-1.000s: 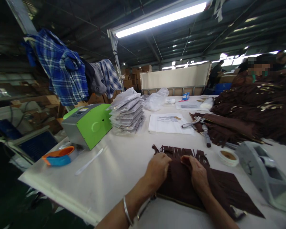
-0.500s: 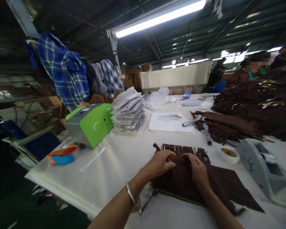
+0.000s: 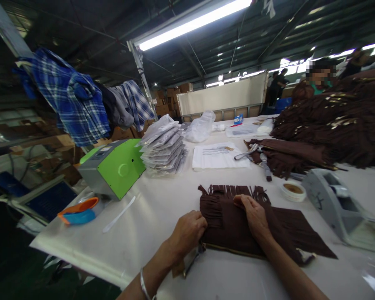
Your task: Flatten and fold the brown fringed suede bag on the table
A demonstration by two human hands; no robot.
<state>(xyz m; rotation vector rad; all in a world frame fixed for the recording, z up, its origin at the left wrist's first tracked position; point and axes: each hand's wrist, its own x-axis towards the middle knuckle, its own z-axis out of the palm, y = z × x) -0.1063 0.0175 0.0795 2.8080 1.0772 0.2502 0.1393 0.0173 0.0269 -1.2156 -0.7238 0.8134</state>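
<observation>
- lower centre: cloth (image 3: 231, 233) is touched at its left edge by curled left hand (image 3: 189, 231)
- right hand (image 3: 254, 216) is laid, bent, on top
- neither grip can be told

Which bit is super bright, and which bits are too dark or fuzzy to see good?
In the head view, the tube light glares almost white, against a dark roof; in the same head view, the tabletop has pale shine on it, the floor is very dark, and the brown pile looks smeary, its strands hard to separate.
</observation>
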